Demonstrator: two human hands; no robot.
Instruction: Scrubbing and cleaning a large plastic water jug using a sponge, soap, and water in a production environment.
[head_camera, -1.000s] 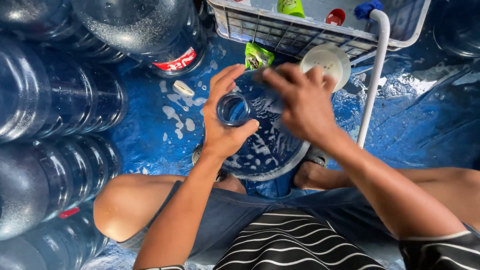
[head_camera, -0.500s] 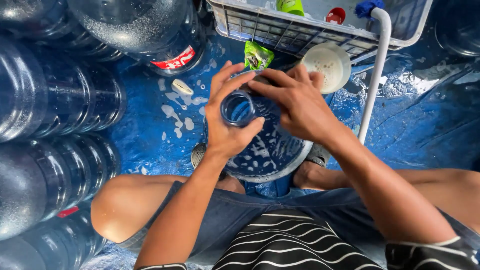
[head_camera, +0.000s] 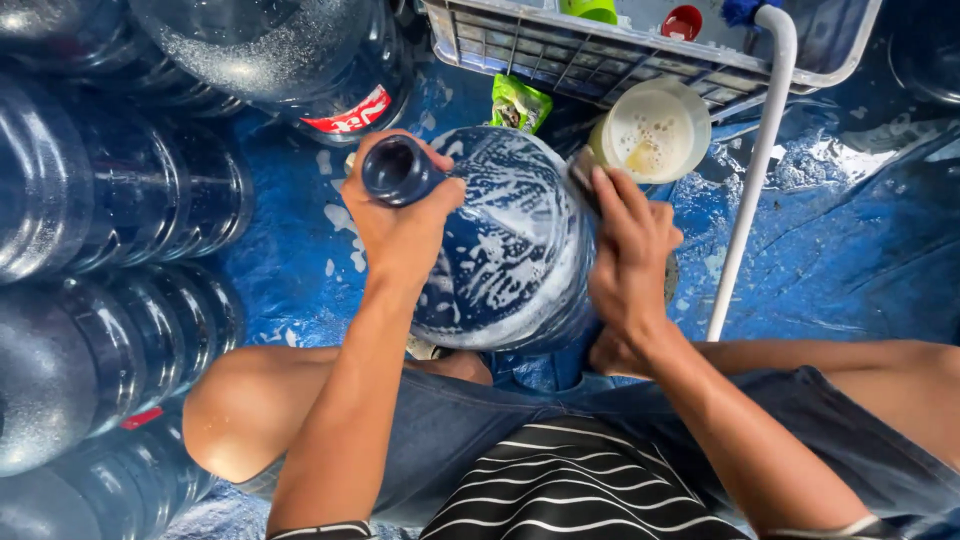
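A large blue water jug (head_camera: 510, 250), streaked with white soap foam, leans between my knees with its open neck (head_camera: 395, 170) tipped to the left. My left hand (head_camera: 405, 220) is wrapped around the neck. My right hand (head_camera: 625, 255) lies flat against the jug's right side, fingers together and pointing up. Whether something is under that palm is hidden.
Several big blue jugs (head_camera: 100, 200) are stacked along the left, one lying at the top (head_camera: 290, 60). A white bowl of soapy liquid (head_camera: 655, 130), a green packet (head_camera: 518, 102), a white pipe (head_camera: 750, 190) and a grey crate (head_camera: 620, 50) lie ahead on wet blue sheeting (head_camera: 840, 270).
The jug has tipped so its neck swung left. My left hand moved with the neck, and my right hand slid from the jug's top down its right side.
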